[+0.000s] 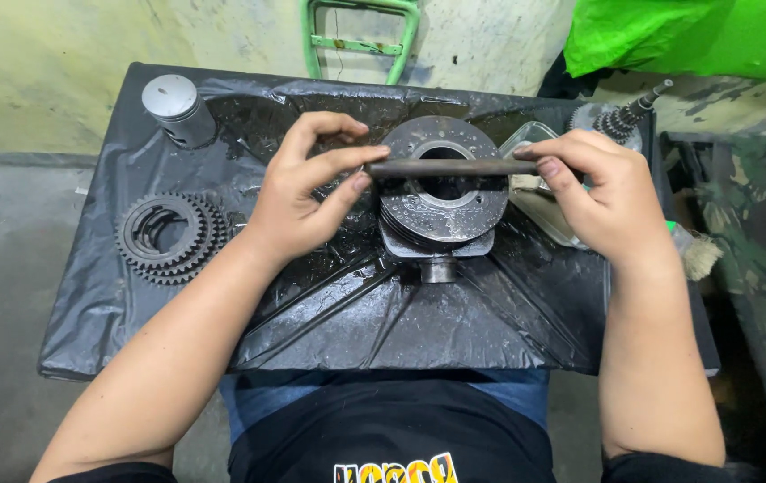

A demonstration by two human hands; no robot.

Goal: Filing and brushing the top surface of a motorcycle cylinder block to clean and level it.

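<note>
A dark metal rod (450, 167) lies level between my two hands, held by its ends. My left hand (307, 192) pinches the rod's left end with thumb and fingers. My right hand (602, 197) grips the right end. Right under the rod sits a round metal hub with stacked clutch plates (441, 210), oily and grey, with a short shaft stub (439, 268) poking toward me. All of this rests on a small table covered in black plastic sheet (401, 322).
A silver piston (177, 107) stands at the table's back left. Toothed gear rings (168, 237) lie at the left. A geared shaft (629, 116) and a clear plastic container (530, 143) sit at the back right. A brush (696, 255) lies off the right edge.
</note>
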